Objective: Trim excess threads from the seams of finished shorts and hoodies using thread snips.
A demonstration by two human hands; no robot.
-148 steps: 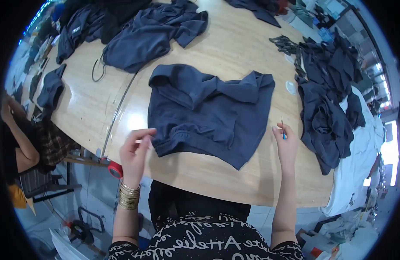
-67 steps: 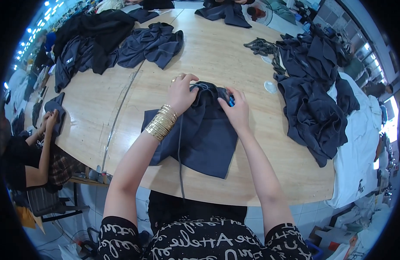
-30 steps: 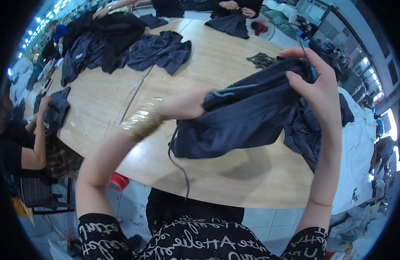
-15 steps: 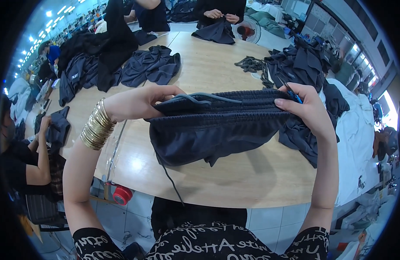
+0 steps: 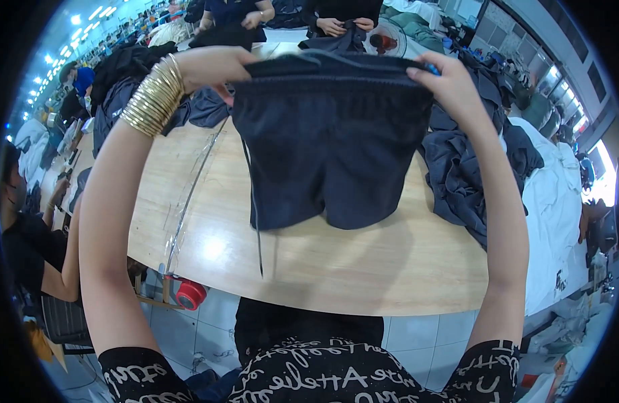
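Okay, shorts (image 5: pixel 329 148) opened out above table (image 5: pixel 309 282); my left hand (image 5: pixel 215 66), right hand (image 5: pixel 449 82), fingers clamped on waistband (image 5: pixel 336 84); cord (image 5: pixel 259 252) dangles, yet untied.

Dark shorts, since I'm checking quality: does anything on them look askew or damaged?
Only the cord looks askew: it dangles below the shorts at the person's left, with none at the right. No tear shows.

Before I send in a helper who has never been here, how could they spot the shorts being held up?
Find the pale wooden table, then look above it. Between the left hand and the right hand hang dark shorts, with a thin cord dangling down the left side. Unlike the crumpled dark garments on the right, they hang spread, both legs showing.
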